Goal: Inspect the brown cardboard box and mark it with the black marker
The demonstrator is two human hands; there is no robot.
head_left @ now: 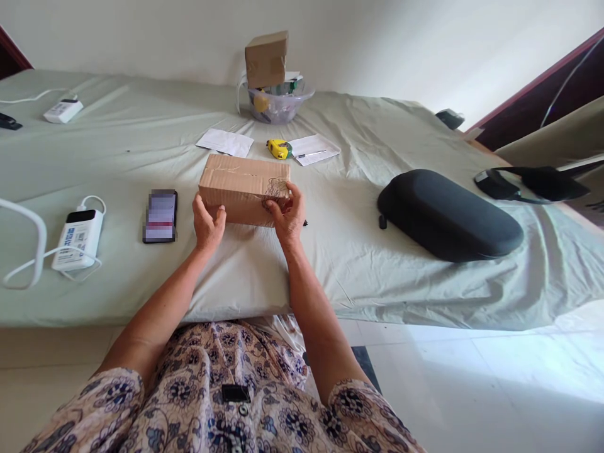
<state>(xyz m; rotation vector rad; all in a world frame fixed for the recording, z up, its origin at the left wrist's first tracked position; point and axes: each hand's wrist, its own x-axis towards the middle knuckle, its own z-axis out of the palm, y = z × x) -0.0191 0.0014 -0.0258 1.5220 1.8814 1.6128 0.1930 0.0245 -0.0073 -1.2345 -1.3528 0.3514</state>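
Looking down on a pale green sheet, draped wide and creased at the front. Over to the right, spotting a long black case, well apart from the action. And at the centre, a cardboard box, held crosswise near the front of the sheet; hard to tell whether resting on it or just above. Probably light, stiff along the folds, softer mid-panel, hardly slippery, easier to dent than to break. Best taken by the two short ends. Right there, at one end, the left hand, curled, with thumb against the front face; at the other, the right hand, bent round the corner, also with thumb in front. Off to the left, a phone. By the right thumb, a dark tangle, loose or drawn, impossible to tell. Beyond the box, a yellow tape measure; slimmest of all, a pen.
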